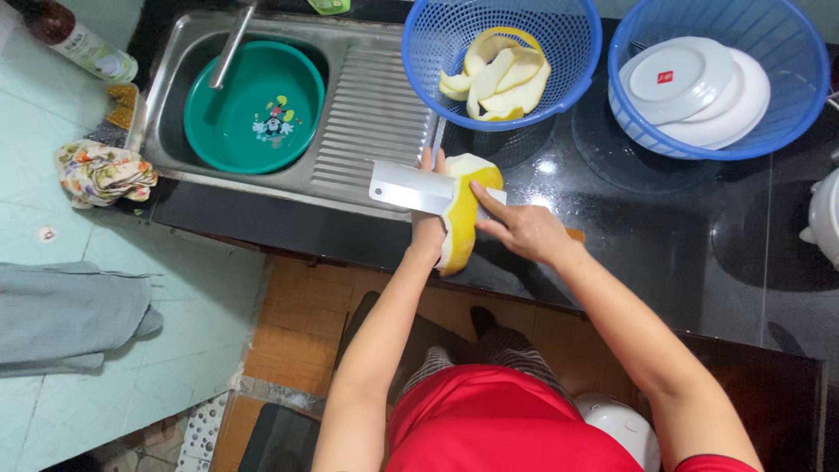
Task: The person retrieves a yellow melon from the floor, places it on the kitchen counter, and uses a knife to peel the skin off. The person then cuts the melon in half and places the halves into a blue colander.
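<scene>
Left hand [428, 229] wraps around pomelo [463, 210] from behind, above counter [647, 262] edge; fingers mostly hidden. Right hand [520, 227] grips cleaver [409, 188], handle concealed in fist. Blade's long axis runs leftward from right hand, tip over sink drainboard [371, 114].

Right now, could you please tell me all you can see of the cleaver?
The cleaver has a broad, rectangular, pale metal blade, lying roughly level above the counter's edge beside the sink. It cuts into a yellow-rinded fruit, held by the left hand. The right hand holds the handle end, mostly hidden.
</scene>
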